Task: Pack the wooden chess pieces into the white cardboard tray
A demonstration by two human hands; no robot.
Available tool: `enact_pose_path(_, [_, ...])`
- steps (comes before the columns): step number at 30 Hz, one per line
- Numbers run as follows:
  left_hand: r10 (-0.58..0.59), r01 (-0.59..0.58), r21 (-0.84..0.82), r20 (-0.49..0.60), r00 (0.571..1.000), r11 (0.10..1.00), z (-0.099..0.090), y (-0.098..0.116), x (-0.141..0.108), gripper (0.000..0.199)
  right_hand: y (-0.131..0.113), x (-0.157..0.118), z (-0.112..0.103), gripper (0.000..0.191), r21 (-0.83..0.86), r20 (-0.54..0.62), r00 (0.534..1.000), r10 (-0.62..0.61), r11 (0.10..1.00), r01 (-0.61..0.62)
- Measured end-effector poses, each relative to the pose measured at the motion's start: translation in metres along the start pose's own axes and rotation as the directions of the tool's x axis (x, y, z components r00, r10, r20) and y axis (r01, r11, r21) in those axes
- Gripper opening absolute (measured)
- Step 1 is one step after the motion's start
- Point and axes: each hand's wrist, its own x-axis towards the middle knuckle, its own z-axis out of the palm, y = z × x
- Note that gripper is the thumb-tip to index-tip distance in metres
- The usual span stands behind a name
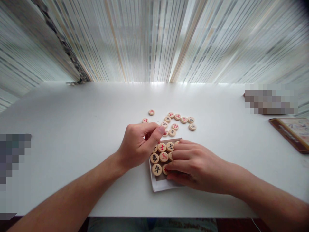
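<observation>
A shallow white box [154, 183] holds round wooden pieces with black or red characters, among them a black-marked piece [156, 169] at its near left. Over the box's right part lies my right hand [193, 161], its fingertips on a red-marked piece and its fingers hiding others. My left hand [142, 141] is above the box's far left corner, thumb and forefinger pinched together; what they hold, if anything, is too small to make out. Smaller loose pieces, such as a red-marked one [175, 126], lie on the table just beyond the box.
The white table [108, 106] reaches back to striped curtains [135, 38]. A brown-edged box or booklet [289, 132] lies at the far right, near a pixelated object [267, 101]. Another pixelated area [12, 161] is at the left edge.
</observation>
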Motion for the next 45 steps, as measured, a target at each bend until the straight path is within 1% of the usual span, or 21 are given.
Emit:
enact_pose_path(5, [0.012, -0.012, 0.022, -0.008, 1.000, 1.000, 0.000, -0.001, 0.000, 0.042, 0.000, -0.001, 0.001, 0.021, 0.002, -0.031, 1.000, -0.001, 1.000, 0.001])
enact_pose_path(13, [0.002, -0.002, 0.026, -0.007, 1.000, 1.000, 0.000, -0.002, -0.001, 0.042, 0.001, -0.001, 0.003, 0.019, -0.002, -0.034, 0.999, 0.002, 1.000, -0.002])
enact_pose_path(16, [-0.012, 0.012, 0.009, -0.002, 1.000, 1.000, -0.001, 0.000, 0.000, 0.041, 0.002, 0.000, 0.000, 0.018, 0.038, -0.052, 0.999, -0.009, 0.999, 0.011])
enact_pose_path(20, [-0.031, 0.031, -0.005, -0.028, 0.999, 1.000, -0.006, -0.002, 0.003, 0.036, 0.003, 0.003, -0.009, 0.020, 0.127, -0.108, 0.994, 0.013, 0.992, 0.001])
enact_pose_path(22, [-0.056, 0.056, 0.004, -0.072, 0.996, 0.998, -0.010, -0.006, 0.005, 0.035, 0.007, 0.003, -0.014, 0.019, 0.153, -0.180, 0.983, 0.045, 0.988, -0.017])
enact_pose_path(24, [-0.094, 0.098, 0.022, -0.125, 0.988, 0.995, -0.014, -0.012, 0.008, 0.033, 0.013, 0.002, -0.018, 0.017, 0.164, -0.297, 0.950, 0.101, 0.985, -0.053])
enact_pose_path(25, [-0.113, 0.120, 0.035, -0.150, 0.982, 0.992, -0.016, -0.016, 0.010, 0.032, 0.018, 0.001, -0.020, 0.017, 0.161, -0.363, 0.920, 0.148, 0.983, -0.094])
enact_pose_path(26, [-0.129, 0.139, 0.048, -0.171, 0.977, 0.989, -0.018, -0.019, 0.012, 0.031, 0.023, 0.000, -0.021, 0.018, 0.152, -0.431, 0.879, 0.204, 0.977, -0.152])
enact_pose_path(28, [-0.154, 0.171, 0.069, -0.200, 0.968, 0.983, -0.022, -0.026, 0.014, 0.029, 0.036, -0.002, -0.022, 0.019, 0.137, -0.542, 0.772, 0.333, 0.941, -0.310])
enact_pose_path(29, [-0.163, 0.183, 0.078, -0.212, 0.964, 0.980, -0.023, -0.029, 0.016, 0.029, 0.043, -0.004, -0.023, 0.017, 0.135, -0.571, 0.724, 0.387, 0.914, -0.383])
enact_pose_path(30, [-0.171, 0.194, 0.085, -0.220, 0.960, 0.977, -0.024, -0.032, 0.017, 0.029, 0.049, -0.005, -0.022, 0.014, 0.137, -0.582, 0.693, 0.425, 0.892, -0.431])
enact_pose_path(31, [-0.178, 0.202, 0.091, -0.225, 0.958, 0.975, -0.024, -0.034, 0.017, 0.030, 0.056, -0.006, -0.022, 0.013, 0.132, -0.575, 0.688, 0.443, 0.880, -0.456])
enact_pose_path(32, [-0.183, 0.209, 0.096, -0.226, 0.957, 0.973, -0.025, -0.036, 0.018, 0.030, 0.061, -0.007, -0.021, 0.012, 0.121, -0.559, 0.700, 0.445, 0.878, -0.462])
enact_pose_path(33, [-0.186, 0.212, 0.100, -0.224, 0.957, 0.972, -0.025, -0.037, 0.018, 0.030, 0.066, -0.008, -0.019, 0.014, 0.112, -0.531, 0.724, 0.441, 0.883, -0.456])
enact_pose_path(37, [-0.167, 0.195, 0.117, -0.216, 0.962, 0.974, -0.024, -0.037, 0.017, 0.029, 0.076, -0.010, -0.013, 0.022, 0.036, -0.383, 0.854, 0.352, 0.929, -0.367])
enact_pose_path(39, [-0.159, 0.189, 0.129, -0.213, 0.964, 0.973, -0.024, -0.036, 0.017, 0.027, 0.077, -0.010, -0.011, 0.023, -0.007, -0.325, 0.896, 0.304, 0.946, -0.323])
enact_pose_path(41, [-0.159, 0.190, 0.136, -0.212, 0.964, 0.972, -0.023, -0.035, 0.017, 0.026, 0.077, -0.011, -0.012, 0.023, -0.028, -0.291, 0.916, 0.275, 0.955, -0.295])
enact_pose_path(43, [-0.158, 0.189, 0.138, -0.213, 0.964, 0.972, -0.023, -0.035, 0.017, 0.025, 0.077, -0.011, -0.014, 0.020, -0.040, -0.287, 0.920, 0.267, 0.956, -0.291])
enact_pose_path(45, [-0.152, 0.183, 0.138, -0.213, 0.965, 0.973, -0.022, -0.035, 0.017, 0.025, 0.076, -0.011, -0.016, 0.016, -0.052, -0.283, 0.916, 0.285, 0.949, -0.311])
